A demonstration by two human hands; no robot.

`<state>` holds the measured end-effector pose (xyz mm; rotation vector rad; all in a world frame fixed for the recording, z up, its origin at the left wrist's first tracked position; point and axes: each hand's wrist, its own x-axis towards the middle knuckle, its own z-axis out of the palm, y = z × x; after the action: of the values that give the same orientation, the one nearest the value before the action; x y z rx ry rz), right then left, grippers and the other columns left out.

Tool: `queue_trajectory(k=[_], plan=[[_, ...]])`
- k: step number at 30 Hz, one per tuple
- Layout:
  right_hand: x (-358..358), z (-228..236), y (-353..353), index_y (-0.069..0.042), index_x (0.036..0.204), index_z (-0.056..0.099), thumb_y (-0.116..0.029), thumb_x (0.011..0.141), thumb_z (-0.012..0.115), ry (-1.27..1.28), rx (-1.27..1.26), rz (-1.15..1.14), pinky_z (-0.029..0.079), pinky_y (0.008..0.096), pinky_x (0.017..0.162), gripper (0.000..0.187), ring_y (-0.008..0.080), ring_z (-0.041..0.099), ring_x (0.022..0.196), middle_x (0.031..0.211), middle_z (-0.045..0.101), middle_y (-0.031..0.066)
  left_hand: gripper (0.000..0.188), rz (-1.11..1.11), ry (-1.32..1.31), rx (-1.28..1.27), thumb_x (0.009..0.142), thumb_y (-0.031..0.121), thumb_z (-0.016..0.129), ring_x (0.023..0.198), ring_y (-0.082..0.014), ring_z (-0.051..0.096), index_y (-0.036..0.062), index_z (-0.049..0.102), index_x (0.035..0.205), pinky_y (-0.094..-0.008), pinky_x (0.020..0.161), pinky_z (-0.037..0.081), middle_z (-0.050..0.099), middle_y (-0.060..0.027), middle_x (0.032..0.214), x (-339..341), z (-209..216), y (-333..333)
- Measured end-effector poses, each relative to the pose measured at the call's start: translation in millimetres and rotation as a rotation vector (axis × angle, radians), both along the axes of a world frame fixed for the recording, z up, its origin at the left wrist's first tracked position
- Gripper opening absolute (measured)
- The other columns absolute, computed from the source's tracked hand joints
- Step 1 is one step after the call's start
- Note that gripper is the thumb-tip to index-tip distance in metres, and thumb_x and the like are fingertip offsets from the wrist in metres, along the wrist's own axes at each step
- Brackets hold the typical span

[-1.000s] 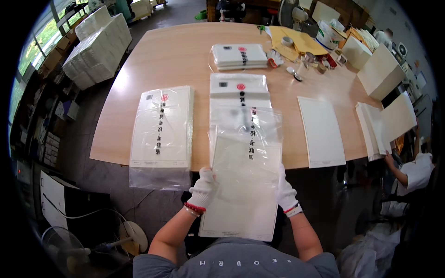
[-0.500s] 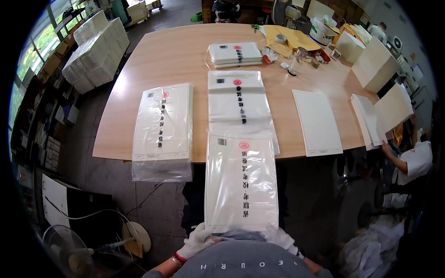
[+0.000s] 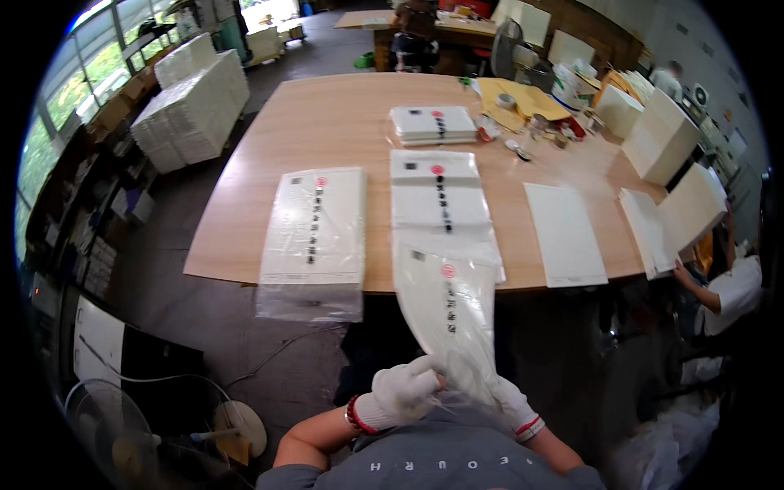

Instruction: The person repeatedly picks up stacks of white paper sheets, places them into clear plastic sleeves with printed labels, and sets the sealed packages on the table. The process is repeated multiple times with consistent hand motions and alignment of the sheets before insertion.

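The left hand (image 3: 406,390), gloved, has its fingers curled at the near end of a bag (image 3: 461,314); blur hides whether it pinches the plastic. The right hand (image 3: 513,406), also gloved, is closed on the bag's near right corner. The bag, paper inside, bends upward from between the hands, its far end over flat bags (image 3: 441,192) on the table (image 3: 343,106). Left of the hands and farther out lies a filled bag (image 3: 310,233); to their right, a paper stack (image 3: 565,234); farthest ahead, a bag pile (image 3: 433,126).
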<state>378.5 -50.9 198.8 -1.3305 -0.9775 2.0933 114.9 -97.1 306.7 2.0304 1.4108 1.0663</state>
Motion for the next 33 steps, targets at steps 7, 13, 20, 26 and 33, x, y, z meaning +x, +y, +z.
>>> queue_trajectory(k=[7, 13, 20, 26, 33], plan=[[-149, 28, 77, -0.001, 0.118, 0.052, -0.017, 0.090, 0.051, 0.212, 0.400, 0.083, 0.043, 0.0228, 0.072, 0.032, 0.0086, 0.052, 0.084, 0.093, 0.056, -0.0001, 0.041, 0.549, -1.019, 0.470, 0.092, 0.025, 0.041, 0.068, -0.0187, 0.056, 0.0032, 0.047, 0.059, -0.0262, 0.060, 0.044, 0.054, -0.0076, 0.066, -54, -14, -17], [-277, -65, 131, -0.002, 0.108, 0.053, -0.014, 0.091, 0.045, 0.427, 0.046, 0.436, 0.049, 0.0280, 0.051, 0.022, 0.0121, 0.051, 0.056, 0.075, 0.053, 0.0024, 0.017, 1.158, -1.279, 0.549, 0.085, 0.008, 0.039, 0.086, -0.0164, 0.052, 0.0047, 0.055, 0.085, -0.0259, 0.081, 0.042, 0.053, -0.0047, 0.092, -213, -134, 62], [-310, -91, 111, -0.006, 0.112, 0.050, -0.029, 0.094, 0.043, 0.011, 0.100, 0.446, 0.050, 0.0281, 0.051, 0.030, 0.0114, 0.052, 0.056, 0.077, 0.055, 0.0041, 0.017, 1.211, -1.208, 0.136, 0.084, 0.011, 0.043, 0.080, -0.0176, 0.054, 0.0050, 0.057, 0.093, -0.0333, 0.070, 0.047, 0.056, -0.0059, 0.087, -298, -268, 24], [-253, -97, 107, -0.006, 0.108, 0.049, -0.032, 0.094, 0.048, 0.139, -0.052, 0.645, 0.044, 0.0260, 0.049, 0.030, 0.0099, 0.047, 0.053, 0.069, 0.049, 0.0004, 0.010, 1.402, -1.232, -0.200, 0.076, 0.017, 0.053, 0.046, -0.0151, 0.044, 0.0139, 0.045, 0.070, -0.0324, 0.043, 0.040, 0.045, -0.0014, 0.060, -228, -365, -37], [-109, -107, 131, -0.005, 0.109, 0.054, -0.033, 0.092, 0.053, -0.182, -0.043, 0.321, 0.050, 0.0252, 0.053, 0.033, 0.0111, 0.057, 0.059, 0.075, 0.057, 0.0041, 0.010, 0.227, -0.153, -0.035, 0.077, -0.002, 0.055, 0.065, -0.0283, 0.058, 0.0058, 0.055, 0.084, -0.0355, 0.059, 0.046, 0.057, -0.0116, 0.073, -57, -150, 144]])
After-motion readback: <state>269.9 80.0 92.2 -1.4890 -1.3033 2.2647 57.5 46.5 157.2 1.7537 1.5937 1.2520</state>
